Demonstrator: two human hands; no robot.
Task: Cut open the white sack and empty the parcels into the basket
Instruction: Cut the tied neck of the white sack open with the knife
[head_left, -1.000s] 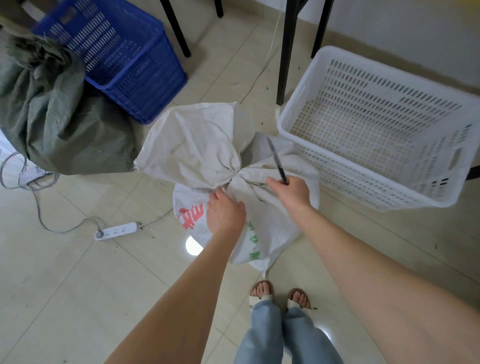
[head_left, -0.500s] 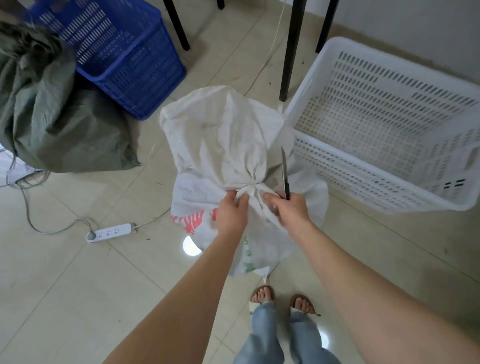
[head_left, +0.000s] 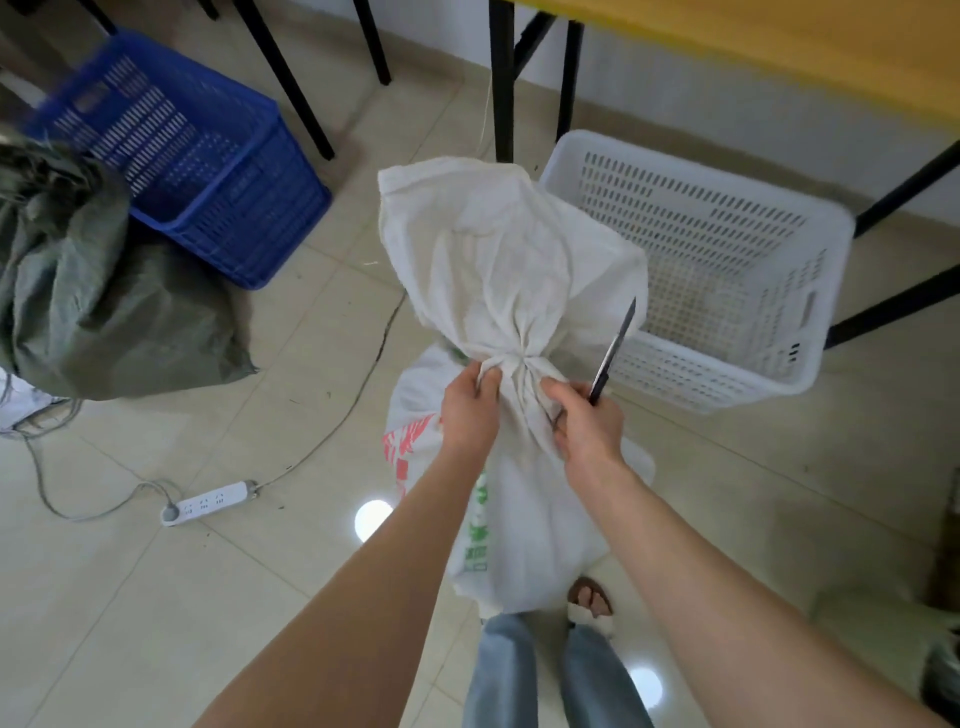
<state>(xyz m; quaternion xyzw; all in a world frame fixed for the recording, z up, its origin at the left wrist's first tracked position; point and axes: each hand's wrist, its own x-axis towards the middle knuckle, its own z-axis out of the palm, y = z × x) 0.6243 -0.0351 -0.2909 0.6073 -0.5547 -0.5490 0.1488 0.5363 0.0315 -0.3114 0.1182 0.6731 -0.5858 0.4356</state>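
The white sack (head_left: 498, 270) is lifted upright in front of me, tied shut at a gathered neck. Red and green print shows on its lower part. My left hand (head_left: 467, 410) grips the neck from the left. My right hand (head_left: 587, 426) pinches the cloth at the neck from the right and also holds a knife (head_left: 613, 351), blade pointing up and away. The white plastic basket (head_left: 810, 358) stands on the floor just right of the sack and looks bare inside. No parcels are visible.
A blue crate (head_left: 249, 197) and a slumped grey-green sack (head_left: 88, 306) lie to the left. A power strip (head_left: 208, 501) with cables crosses the tiled floor. Black table legs (head_left: 501, 78) rise behind the sack. My feet are below it.
The sack has been raised off the floor and stood upright, its loose top now pointing up. Both hands have closed in on the tied neck. The view has tilted upward.
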